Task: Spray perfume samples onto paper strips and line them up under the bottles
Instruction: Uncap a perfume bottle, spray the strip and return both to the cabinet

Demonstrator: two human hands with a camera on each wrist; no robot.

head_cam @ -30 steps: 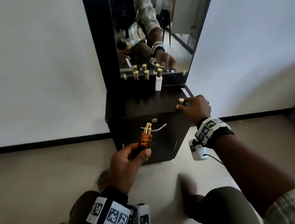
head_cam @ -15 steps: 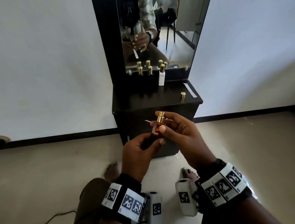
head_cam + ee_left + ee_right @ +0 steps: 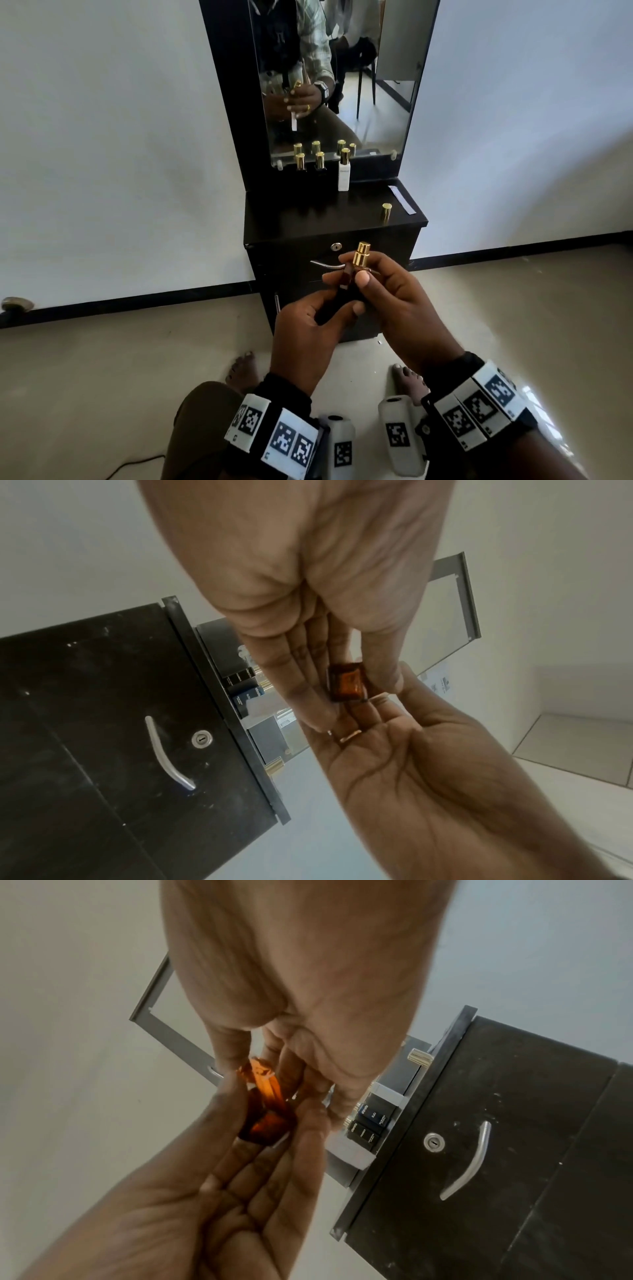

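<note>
An amber glass perfume bottle [image 3: 346, 284] with a square base and a bare gold metal spray nozzle [image 3: 362, 253] is held in front of the black cabinet [image 3: 291, 267], between both hands. The left hand [image 3: 305, 339] is curled round the lower body, its fingers [image 3: 308, 669] pressed together along one flat side and the thumb on the other. The upper part is pinched by the right hand [image 3: 400, 308], thumb against fingertips just below the nozzle. A cylindrical gold cap [image 3: 386, 212] stands upright near the front right corner of the cabinet top, with a white paper strip [image 3: 401, 199] lying flat along the right edge. At the back edge, beneath the mirror [image 3: 342, 78], two dark gold-capped bottles [image 3: 310, 162] and a white rectangular bottle [image 3: 344, 173] are lined up. A curved brushed-metal handle [image 3: 167, 753] and a round lock [image 3: 202, 739] are set in the cabinet front.
</note>
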